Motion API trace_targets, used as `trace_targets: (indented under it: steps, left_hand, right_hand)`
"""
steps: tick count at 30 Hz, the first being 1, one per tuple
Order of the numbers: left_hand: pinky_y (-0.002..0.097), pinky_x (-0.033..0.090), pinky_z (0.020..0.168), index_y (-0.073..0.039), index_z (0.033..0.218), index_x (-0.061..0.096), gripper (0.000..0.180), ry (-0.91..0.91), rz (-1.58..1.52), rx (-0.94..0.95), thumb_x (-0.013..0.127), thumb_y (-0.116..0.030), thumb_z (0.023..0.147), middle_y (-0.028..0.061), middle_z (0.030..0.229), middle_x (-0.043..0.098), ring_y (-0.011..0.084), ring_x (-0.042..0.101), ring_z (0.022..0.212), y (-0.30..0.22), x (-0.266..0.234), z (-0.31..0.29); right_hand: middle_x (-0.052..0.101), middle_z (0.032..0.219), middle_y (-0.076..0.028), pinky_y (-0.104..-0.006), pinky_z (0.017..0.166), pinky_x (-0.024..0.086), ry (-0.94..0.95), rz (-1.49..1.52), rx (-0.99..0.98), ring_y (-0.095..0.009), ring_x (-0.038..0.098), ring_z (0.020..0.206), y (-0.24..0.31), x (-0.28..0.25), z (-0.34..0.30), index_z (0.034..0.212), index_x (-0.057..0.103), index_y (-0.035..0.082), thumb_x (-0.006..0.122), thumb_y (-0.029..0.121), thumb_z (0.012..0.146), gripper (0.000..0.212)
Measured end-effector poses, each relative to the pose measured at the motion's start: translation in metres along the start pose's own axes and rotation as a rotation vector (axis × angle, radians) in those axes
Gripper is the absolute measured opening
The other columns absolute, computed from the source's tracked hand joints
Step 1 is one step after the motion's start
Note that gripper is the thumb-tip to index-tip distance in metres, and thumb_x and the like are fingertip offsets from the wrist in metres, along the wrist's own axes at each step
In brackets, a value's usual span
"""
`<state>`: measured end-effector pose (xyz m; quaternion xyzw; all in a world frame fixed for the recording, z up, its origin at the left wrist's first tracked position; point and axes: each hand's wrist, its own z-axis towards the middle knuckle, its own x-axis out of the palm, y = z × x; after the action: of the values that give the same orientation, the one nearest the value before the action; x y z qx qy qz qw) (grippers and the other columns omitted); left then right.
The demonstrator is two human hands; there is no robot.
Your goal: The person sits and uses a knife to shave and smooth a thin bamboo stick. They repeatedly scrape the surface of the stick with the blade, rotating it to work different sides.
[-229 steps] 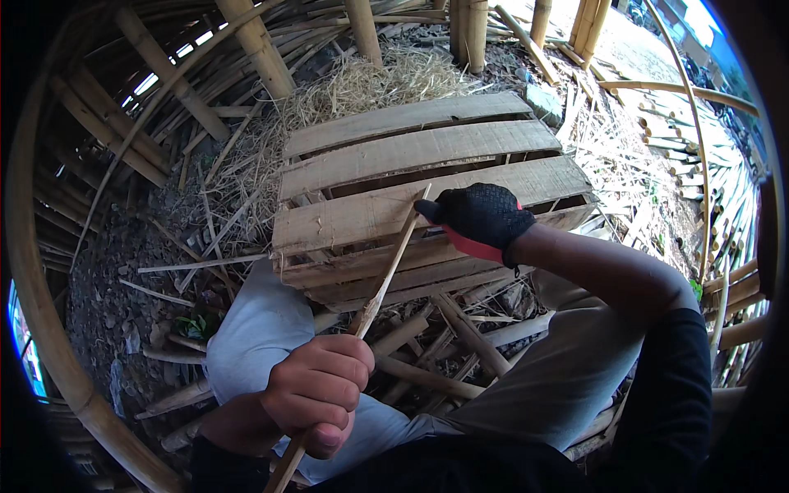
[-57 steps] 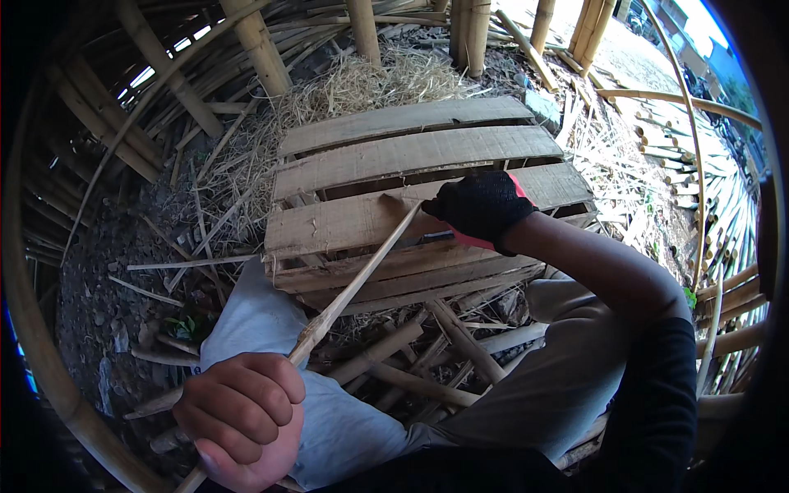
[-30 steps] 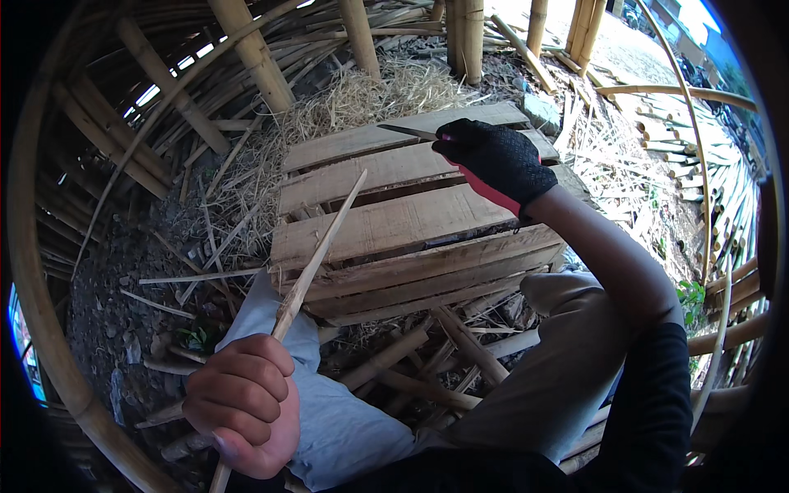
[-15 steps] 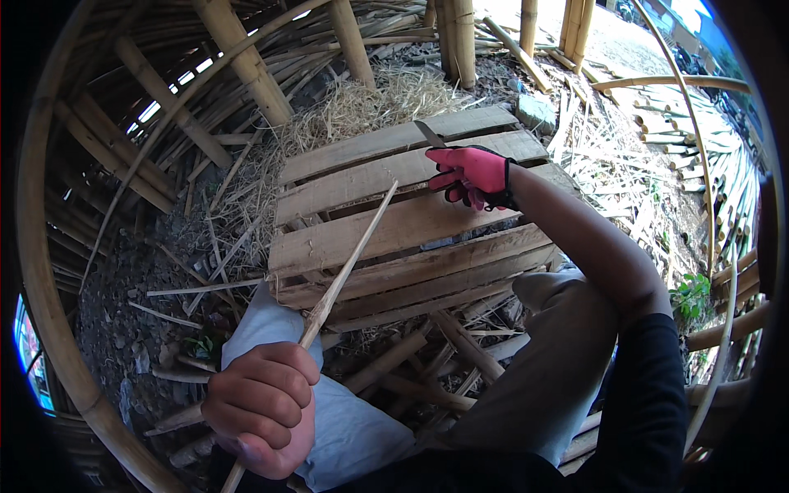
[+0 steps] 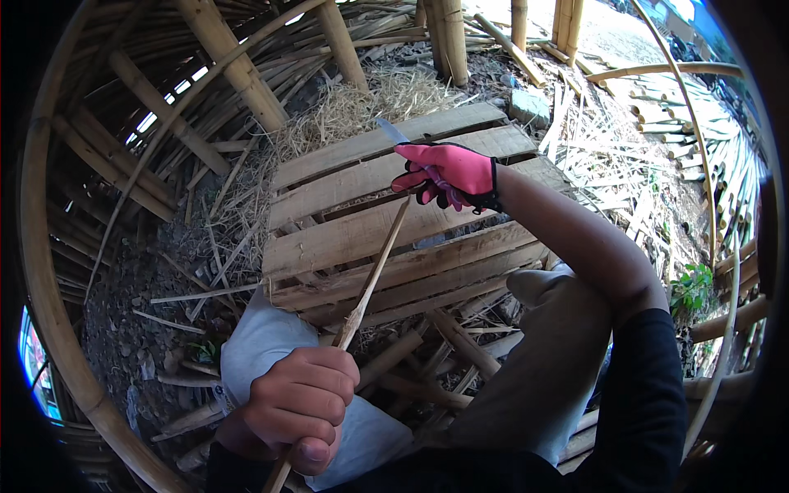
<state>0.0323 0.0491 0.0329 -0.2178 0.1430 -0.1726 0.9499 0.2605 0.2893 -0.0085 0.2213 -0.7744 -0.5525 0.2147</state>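
Observation:
My bare left hand [image 5: 302, 404] is wrapped round a pale bamboo stick [image 5: 380, 271], low in front of my lap. The stick slants up and away to the right, narrowing to a point near my other hand. A pink and black glove covers my right hand [image 5: 450, 175], which grips a knife [image 5: 391, 130]; its handle is mostly hidden in the fingers. The blade sticks out past the thumb, up and to the left. Beneath the stick's far end and the gloved hand is a slatted wooden platform [image 5: 316, 248]. The stick's tip reaches just below the gloved fingers; I cannot tell whether they touch.
Pale shavings [image 5: 374, 99] are heaped behind the platform. Upright bamboo posts [image 5: 341, 49] stand beyond. Cut bamboo poles [image 5: 727, 168] lie stacked at the right, and offcuts [image 5: 386, 361] lie below the platform between my legs. A curved bamboo pole [image 5: 53, 304] runs down the left side.
My left hand has moved right and the stick with it, its tip now lower and nearer the glove. My right hand has shifted left with the knife.

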Motion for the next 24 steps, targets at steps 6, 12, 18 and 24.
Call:
trace_targets:
  steps: [6,12,18,24]
  left_hand:
    - [0.0335,0.039,0.048,-0.006,0.053,0.039,0.051,0.077,0.0,-0.05,0.049,-0.015,0.103,0.0004,0.052,0.036,0.0172,0.04,0.044,-0.002,0.0,0.003]
    - [0.0338,0.04,0.049,-0.007,0.053,0.04,0.05,0.087,0.056,-0.046,0.051,-0.014,0.102,0.0003,0.052,0.037,0.0173,0.042,0.044,-0.007,-0.004,0.004]
    - [0.0337,0.042,0.049,-0.007,0.054,0.041,0.048,0.067,0.113,0.006,0.053,-0.014,0.1,0.0001,0.052,0.039,0.0178,0.044,0.044,-0.008,-0.011,0.005]
    - [0.0334,0.042,0.048,-0.007,0.053,0.041,0.047,0.067,0.156,0.024,0.054,-0.014,0.099,0.0002,0.052,0.04,0.018,0.046,0.044,-0.014,-0.016,0.005]
  right_hand:
    - [0.072,0.106,-0.007,-0.0247,0.049,0.045,-0.062,-0.017,-0.018,-0.011,0.064,0.075,-0.011,-0.008,0.004,0.12,0.05,0.002,0.057,0.061,0.097,0.064]
    - [0.069,0.102,-0.005,-0.0295,0.054,0.047,-0.289,-0.248,-0.008,-0.013,0.064,0.073,-0.014,-0.018,0.001,0.121,0.061,0.006,0.059,0.064,0.095,0.063]
    - [0.073,0.095,-0.019,-0.0461,0.078,0.055,-0.698,-1.252,-0.24,-0.035,0.071,0.091,-0.03,-0.033,0.003,0.097,0.077,0.01,0.057,0.052,0.096,0.046]
    - [0.074,0.097,-0.018,-0.0445,0.084,0.056,-0.506,-1.391,0.02,-0.037,0.072,0.094,-0.008,-0.017,-0.01,0.096,0.079,0.011,0.046,0.072,0.093,0.069]
